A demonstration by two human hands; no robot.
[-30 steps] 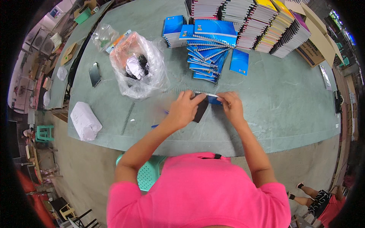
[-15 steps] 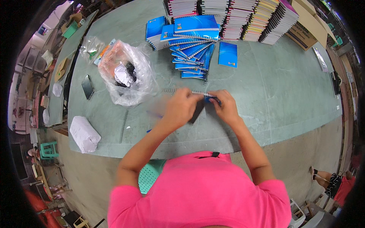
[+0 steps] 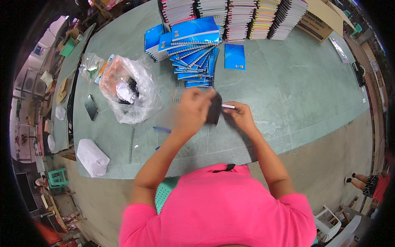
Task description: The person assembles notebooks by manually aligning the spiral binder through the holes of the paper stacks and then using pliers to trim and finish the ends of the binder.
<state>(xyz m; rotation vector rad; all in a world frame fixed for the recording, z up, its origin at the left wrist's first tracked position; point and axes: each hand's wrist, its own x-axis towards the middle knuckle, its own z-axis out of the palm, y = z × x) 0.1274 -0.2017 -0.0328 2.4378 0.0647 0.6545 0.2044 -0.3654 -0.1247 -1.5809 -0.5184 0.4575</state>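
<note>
My left hand [image 3: 192, 110] and my right hand [image 3: 240, 116] are together over the green table [image 3: 296, 94], just in front of a fanned pile of blue spiral notebooks [image 3: 193, 57]. Between them I hold a small dark notebook cover [image 3: 214, 109] standing on edge; the left hand is blurred at its left side. My right hand pinches its right side, where a thin white strip [image 3: 228, 106] sticks out. A single blue notebook [image 3: 235, 57] lies flat beyond my hands.
Tall stacks of notebooks [image 3: 247, 16] and a cardboard box [image 3: 319, 18] line the far edge. A clear plastic bag [image 3: 127, 92] of parts, a dark phone [image 3: 91, 107], a loose wire spiral [image 3: 131, 144], blue pens [image 3: 162, 130] and a white wrapped packet [image 3: 92, 157] lie at my left.
My hands have lifted slightly and the dark cover has turned up on edge between them. The left hand has swung over its left side and is blurred.
</note>
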